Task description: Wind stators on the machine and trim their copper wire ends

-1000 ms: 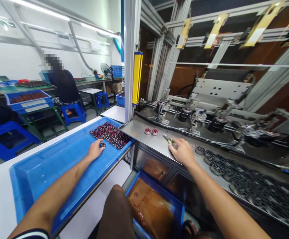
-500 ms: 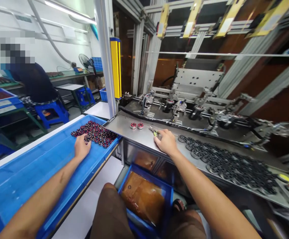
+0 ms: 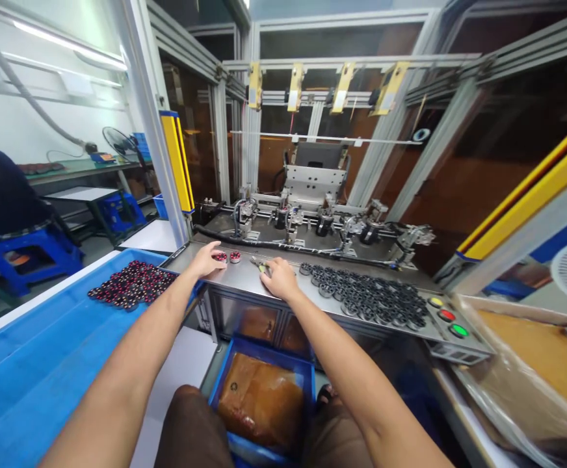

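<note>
My left hand (image 3: 206, 261) is at the left end of the metal ledge, thumb and fingers around a small red-and-silver round motor part (image 3: 220, 257). A second such part (image 3: 235, 257) sits just right of it. My right hand (image 3: 280, 279) rests on the ledge, closed around small pliers (image 3: 263, 267) with light green handles, their jaws pointing left and away from me. Many dark round parts with red and coppery spots (image 3: 130, 284) lie in the long blue bin (image 3: 44, 370) on my left. Right of my right hand, black ring-shaped parts (image 3: 366, 296) cover the ledge.
Behind the ledge stands a machine with several metal fixtures (image 3: 293, 224). Yellow, red and green buttons (image 3: 447, 315) sit at the right, beside a plastic-lined box (image 3: 541, 351). A blue crate (image 3: 227, 364) is between my legs. A person's back (image 3: 0, 188) shows at far left.
My left hand has left the parts in the blue bin and moved to the left red part on the ledge. My right hand keeps the pliers. The view has turned right.
</note>
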Available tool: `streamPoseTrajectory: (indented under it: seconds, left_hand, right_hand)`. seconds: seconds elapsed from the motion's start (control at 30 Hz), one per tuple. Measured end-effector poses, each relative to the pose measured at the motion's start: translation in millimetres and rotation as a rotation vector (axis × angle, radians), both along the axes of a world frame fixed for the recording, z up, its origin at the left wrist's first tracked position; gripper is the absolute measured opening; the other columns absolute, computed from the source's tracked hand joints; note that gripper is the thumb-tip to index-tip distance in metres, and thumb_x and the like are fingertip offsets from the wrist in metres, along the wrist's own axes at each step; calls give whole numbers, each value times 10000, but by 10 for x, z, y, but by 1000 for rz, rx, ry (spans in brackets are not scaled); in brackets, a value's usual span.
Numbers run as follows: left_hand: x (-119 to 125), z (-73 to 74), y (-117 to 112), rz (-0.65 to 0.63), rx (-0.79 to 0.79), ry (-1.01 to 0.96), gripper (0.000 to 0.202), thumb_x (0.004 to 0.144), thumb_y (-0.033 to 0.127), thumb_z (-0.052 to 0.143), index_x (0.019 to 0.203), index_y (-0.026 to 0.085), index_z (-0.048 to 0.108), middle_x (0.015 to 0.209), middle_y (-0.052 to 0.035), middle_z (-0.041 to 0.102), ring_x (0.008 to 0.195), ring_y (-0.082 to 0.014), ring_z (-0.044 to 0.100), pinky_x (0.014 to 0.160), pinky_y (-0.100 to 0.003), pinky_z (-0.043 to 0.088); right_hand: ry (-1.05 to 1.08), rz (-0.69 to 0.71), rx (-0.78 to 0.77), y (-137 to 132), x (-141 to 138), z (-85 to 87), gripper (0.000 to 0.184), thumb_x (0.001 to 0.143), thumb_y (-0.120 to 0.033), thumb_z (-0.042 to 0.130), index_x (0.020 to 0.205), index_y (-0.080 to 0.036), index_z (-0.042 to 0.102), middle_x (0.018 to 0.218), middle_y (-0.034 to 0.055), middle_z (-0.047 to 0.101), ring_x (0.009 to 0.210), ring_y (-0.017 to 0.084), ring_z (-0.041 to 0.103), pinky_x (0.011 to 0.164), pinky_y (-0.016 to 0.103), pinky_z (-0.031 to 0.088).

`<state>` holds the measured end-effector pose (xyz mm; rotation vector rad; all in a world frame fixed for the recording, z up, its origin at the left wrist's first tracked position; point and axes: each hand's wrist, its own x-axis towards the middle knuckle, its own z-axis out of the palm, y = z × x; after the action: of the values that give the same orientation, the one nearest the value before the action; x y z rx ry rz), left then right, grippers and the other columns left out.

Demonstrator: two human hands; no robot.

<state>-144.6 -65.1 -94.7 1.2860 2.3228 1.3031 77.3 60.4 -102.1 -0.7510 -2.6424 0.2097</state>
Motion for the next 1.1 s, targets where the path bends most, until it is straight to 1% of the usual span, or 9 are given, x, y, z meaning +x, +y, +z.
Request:
streamPoseTrajectory:
  seconds: [0.17,0.33,0.47,0.57,0.7,0.8,0.9,1.0,1.1]
  left_hand:
    - [256,147,-239,15,132,-19,384,892,306,624,1237,156,552,1144,-89,650,969,-215,658,857,-439,553]
    - [1010,246,-951,-36,360,13,706,776,238,719,1388,184,371,1190,-96,672,1052,-206,668,989,-390,517]
    - [1766,120,-1536,-49,510,63,753,749,162,756,1387,249,365,1162,-83,716,1098,-215,667,982,-378,530]
    - [2179,8,-1794,-123,584,136,846,713,32,752,1422,282,363,1156,-79,734,1086,-225,681,991,-384,532]
    - [2487,-51,-1851,-217,627,86,911,704,-56,708,1454,316,349,1214,-51,706,1075,-185,686,964,-305,555]
    - [2623,-44,-1780,-268,662,-9,916,675,-80,714,1438,309,389,1170,-36,710,1039,-168,694,925,-260,572]
    - [2722,-10,-1729,-313,666,-197,900,664,-42,748,1417,321,413,1119,-37,721,994,-187,704,873,-277,599]
    - [2779,38,-1737,-365,646,-442,817,702,28,763,1388,329,434,1081,-39,734,968,-197,709,824,-279,613]
    - [2787,71,-1770,-405,640,-498,801,702,31,772,1376,314,446,1062,-44,740,1012,-204,695,874,-293,593]
  right_hand:
    - [58,19,-63,1,29,18,304,921,-374,596,1139,-163,611,1223,85,606,1131,245,574,981,492,460]
    - [210,119,-206,-91,83,215,298,881,-362,633,1084,-146,626,1213,107,602,1165,269,536,1019,505,395]
    - [371,274,-389,-539,401,386,284,908,-365,557,1068,-141,626,1113,141,644,1061,243,573,957,409,431]
    - [398,410,-575,-1060,879,414,328,942,-447,461,917,-165,627,830,53,668,752,163,608,715,300,495]
    - [451,447,-981,-1603,1459,402,394,818,-547,632,687,-181,565,571,-35,515,510,94,441,496,234,367]
    - [470,361,-1258,-1734,1658,393,384,779,-500,707,651,-174,551,547,-46,479,485,75,387,467,224,300]
    - [473,393,-1461,-1645,1768,375,364,798,-470,701,651,-173,551,533,-49,491,459,66,400,460,217,301]
    - [361,598,-1645,-1416,1893,318,338,791,-423,719,633,-170,561,531,-51,504,418,53,403,437,208,307]
    - [185,808,-1659,-1228,1987,168,305,738,-386,773,621,-157,609,583,-22,559,459,64,455,453,213,336]
